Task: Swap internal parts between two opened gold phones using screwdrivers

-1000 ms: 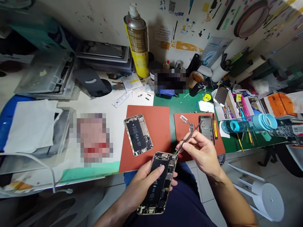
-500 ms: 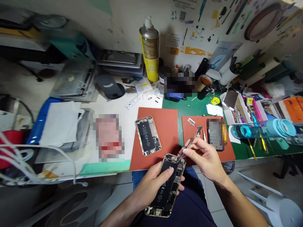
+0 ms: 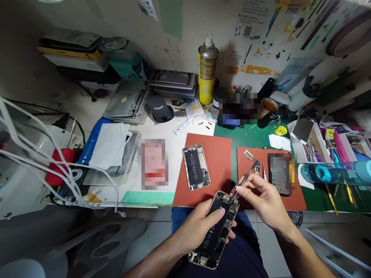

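Note:
An opened smartphone point(image 3: 215, 227), its battery and boards bare, lies tilted in my left hand point(image 3: 204, 222) above my lap. My left thumb presses on the battery while the fingers wrap round the back to the right edge. My right hand point(image 3: 262, 197) pinches metal tweezers point(image 3: 245, 177), whose lower tips reach into the phone's top right corner. What the tips touch is too small to tell. A second opened phone point(image 3: 196, 166) rests on the left reddish-brown mat point(image 3: 179, 193). Beyond my right hand, a screwdriver point(image 3: 264, 172) and small metal parts point(image 3: 256, 166) lie on the right mat point(image 3: 298, 200).
A phone with a lit screen point(image 3: 278, 175) is on the right mat. Farther right are a blue water bottle point(image 3: 333, 173) and boxes of tools point(image 3: 319, 148). A spray can point(image 3: 207, 71) stands against the wall. White cables point(image 3: 65, 170) hang at the left.
The view has turned left, so everything sits farther right in the picture. My left hand still holds the phone, and the tweezers stay at its top right corner.

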`<act>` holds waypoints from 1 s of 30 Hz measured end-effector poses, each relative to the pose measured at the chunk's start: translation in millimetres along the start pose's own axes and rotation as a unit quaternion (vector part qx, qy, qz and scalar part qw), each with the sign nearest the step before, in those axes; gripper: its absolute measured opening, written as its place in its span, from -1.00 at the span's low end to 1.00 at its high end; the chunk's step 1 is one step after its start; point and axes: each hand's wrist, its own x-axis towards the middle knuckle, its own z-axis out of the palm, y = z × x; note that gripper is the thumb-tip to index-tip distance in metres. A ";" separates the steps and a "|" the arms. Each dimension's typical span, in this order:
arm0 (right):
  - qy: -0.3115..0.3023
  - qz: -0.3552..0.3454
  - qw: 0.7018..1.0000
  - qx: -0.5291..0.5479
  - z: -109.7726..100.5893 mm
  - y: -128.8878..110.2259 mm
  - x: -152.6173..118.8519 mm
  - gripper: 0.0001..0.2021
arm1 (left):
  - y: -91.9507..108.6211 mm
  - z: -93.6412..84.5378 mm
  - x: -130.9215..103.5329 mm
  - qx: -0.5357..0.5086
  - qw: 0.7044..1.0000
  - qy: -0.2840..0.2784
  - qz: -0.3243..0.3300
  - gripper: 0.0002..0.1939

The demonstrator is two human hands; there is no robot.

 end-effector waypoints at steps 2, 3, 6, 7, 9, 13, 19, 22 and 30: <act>-0.002 -0.001 1.000 -0.005 -0.1 -0.2 0.4 -0.73 | -1.3 -0.3 -0.1 0.000 1.000 -0.001 -0.001 -0.30; -0.003 -0.001 1.000 -0.007 -0.1 -0.5 0.9 -0.72 | -2.1 -0.5 0.0 0.001 1.000 -0.002 -0.002 -0.30; -0.004 0.000 1.000 -0.005 0.3 -1.7 2.9 -0.67 | -3.5 -1.4 0.4 0.003 1.000 -0.002 -0.002 -0.32; -0.004 0.003 1.000 -0.003 0.7 -2.0 3.8 -0.66 | -3.5 -1.8 0.5 0.002 1.000 -0.002 -0.004 -0.31; -0.007 0.014 1.000 0.011 1.6 -2.5 5.4 -0.65 | -2.6 -2.4 0.5 0.000 1.000 -0.003 -0.008 -0.29; -0.012 0.040 0.998 0.054 3.2 -2.4 8.3 -0.62 | 1.6 -2.9 -0.5 0.011 1.000 -0.001 -0.020 -0.27; -0.019 0.050 0.995 0.081 2.7 -1.8 10.9 -0.63 | 2.9 -3.8 1.3 0.017 0.999 0.000 -0.030 -0.31; -0.020 0.055 0.995 0.083 2.4 -2.5 11.2 -0.62 | 0.3 -5.6 3.4 0.020 0.999 0.002 -0.036 -0.29; -0.024 0.023 0.998 0.049 1.3 -7.4 9.1 -0.65 | 3.3 -5.1 3.0 0.029 0.999 0.006 -0.040 -0.27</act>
